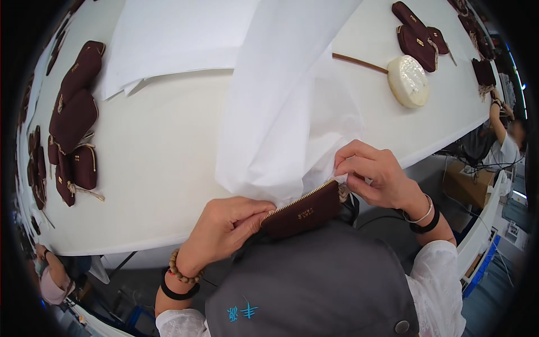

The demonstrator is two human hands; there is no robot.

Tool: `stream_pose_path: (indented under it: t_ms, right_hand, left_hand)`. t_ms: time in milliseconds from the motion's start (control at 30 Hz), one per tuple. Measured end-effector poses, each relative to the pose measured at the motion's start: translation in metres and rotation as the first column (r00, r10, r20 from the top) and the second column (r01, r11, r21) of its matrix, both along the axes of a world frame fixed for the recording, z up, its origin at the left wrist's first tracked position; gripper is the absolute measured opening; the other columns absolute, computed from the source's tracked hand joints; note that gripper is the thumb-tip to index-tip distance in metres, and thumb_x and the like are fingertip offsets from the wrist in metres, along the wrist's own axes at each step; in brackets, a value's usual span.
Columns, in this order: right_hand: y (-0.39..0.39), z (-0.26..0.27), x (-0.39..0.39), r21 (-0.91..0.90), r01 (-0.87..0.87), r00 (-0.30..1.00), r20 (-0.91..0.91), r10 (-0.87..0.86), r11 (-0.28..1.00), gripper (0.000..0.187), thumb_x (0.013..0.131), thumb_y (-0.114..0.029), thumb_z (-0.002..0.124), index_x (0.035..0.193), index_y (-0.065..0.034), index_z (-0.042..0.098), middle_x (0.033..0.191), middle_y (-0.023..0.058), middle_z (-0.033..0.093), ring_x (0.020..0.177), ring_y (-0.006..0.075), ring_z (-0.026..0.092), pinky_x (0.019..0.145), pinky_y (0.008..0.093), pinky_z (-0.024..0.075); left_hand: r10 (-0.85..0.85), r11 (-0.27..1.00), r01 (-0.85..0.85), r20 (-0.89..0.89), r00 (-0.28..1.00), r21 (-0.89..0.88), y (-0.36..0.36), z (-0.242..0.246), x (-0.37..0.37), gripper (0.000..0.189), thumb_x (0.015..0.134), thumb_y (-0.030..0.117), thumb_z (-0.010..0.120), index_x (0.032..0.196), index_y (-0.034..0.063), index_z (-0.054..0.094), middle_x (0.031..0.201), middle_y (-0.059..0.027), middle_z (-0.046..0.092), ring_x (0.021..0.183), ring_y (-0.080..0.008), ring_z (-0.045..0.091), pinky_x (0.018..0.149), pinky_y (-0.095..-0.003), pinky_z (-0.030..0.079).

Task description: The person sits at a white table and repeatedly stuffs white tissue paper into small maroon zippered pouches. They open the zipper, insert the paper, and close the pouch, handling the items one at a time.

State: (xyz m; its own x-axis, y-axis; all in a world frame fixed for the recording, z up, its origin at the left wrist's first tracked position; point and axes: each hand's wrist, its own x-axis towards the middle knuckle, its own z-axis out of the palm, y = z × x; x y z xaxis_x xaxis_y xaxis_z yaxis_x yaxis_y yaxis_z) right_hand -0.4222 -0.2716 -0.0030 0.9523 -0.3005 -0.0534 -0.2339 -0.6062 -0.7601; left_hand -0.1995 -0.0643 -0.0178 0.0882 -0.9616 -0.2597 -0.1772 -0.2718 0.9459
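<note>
A maroon fabric zip pouch (301,215) with a gold-toothed zipper and gold lettering is tilted at the table's front edge, against my body. My left hand (231,227) pinches its left upper corner between thumb and fingers. At the pouch's right end, my right hand (370,175) pinches a small fold of thin white paper beside the zipper's end. A large sheet of white tissue paper (269,139) runs from the table down to the zipper line. Whether its lower end is inside the pouch I cannot tell. A beige cord tassel (344,193) hangs under my right fingers.
Several maroon pouches (76,118) lie in a pile at left, and more pouches (419,46) at upper right. Near those sits a round, cream-coloured pad (408,82) with a brown stick. White sheets (177,38) cover the far table. Other people's arms (499,113) show at both sides.
</note>
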Motion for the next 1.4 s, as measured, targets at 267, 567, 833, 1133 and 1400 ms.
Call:
stream_pose_path:
  t_ms: [267,567,833,1133,1400]
  right_hand:
    - [-0.011,0.021,0.025,0.275,-0.085,0.996,-0.006,0.09,0.958,0.01,0.078,0.001,0.06,0.085,-0.0054,0.061,0.089,0.0009,0.063,0.051,0.0096,0.05,0.047,0.0228,0.0403]
    - [0.007,0.006,0.064,0.267,-0.481,0.858,-0.055,0.511,0.835,0.01,0.089,-0.015,0.057,0.088,-0.0056,0.06,0.078,0.0095,0.061,0.068,0.0314,0.059,0.063,0.0384,0.0466]
    - [0.014,0.002,0.055,0.229,-0.422,0.881,-0.126,0.457,0.877,0.022,0.09,-0.014,0.055,0.111,-0.0099,0.062,0.08,0.0113,0.063,0.072,0.0309,0.062,0.066,0.0397,0.0481]
    - [0.017,-0.001,0.047,0.221,-0.333,0.93,-0.082,0.357,0.917,0.028,0.086,-0.01,0.058,0.114,-0.0113,0.063,0.082,0.0103,0.064,0.069,0.0301,0.062,0.063,0.0382,0.0485]
    - [0.021,0.008,0.05,0.07,-0.4,0.895,-0.183,0.406,0.914,0.035,0.083,-0.006,0.058,0.117,-0.0139,0.062,0.083,0.0074,0.064,0.067,0.0285,0.062,0.06,0.0381,0.0478]
  left_hand:
    - [-0.169,0.985,0.166,0.101,0.98,0.037,0.013,0.005,-0.005,0.029,0.088,0.03,0.065,0.096,0.0031,0.069,0.061,-0.0105,0.057,0.055,-0.0259,0.053,0.054,-0.033,0.042]
    - [-0.371,0.921,0.347,0.129,0.92,0.177,0.004,0.022,0.022,0.028,0.092,0.033,0.056,0.098,0.008,0.069,0.069,-0.008,0.059,0.063,-0.0249,0.055,0.059,-0.0327,0.043]
    - [0.218,0.94,-0.1,0.349,0.912,-0.326,0.009,0.01,0.028,0.023,0.086,0.006,0.06,0.106,0.0148,0.069,0.068,-0.0041,0.048,0.06,-0.0157,0.049,0.051,-0.0272,0.04]
    - [0.233,0.867,0.224,0.76,0.607,-0.445,0.0,-0.008,0.027,0.037,0.064,0.006,0.063,0.097,0.0213,0.069,0.074,0.0002,0.044,0.056,-0.0124,0.044,0.046,-0.0251,0.035]
    - [0.163,0.8,0.465,0.882,0.442,-0.38,-0.021,0.0,0.024,0.045,0.063,0.008,0.062,0.107,0.0136,0.068,0.078,0.0016,0.047,0.057,-0.0122,0.044,0.046,-0.0246,0.034]
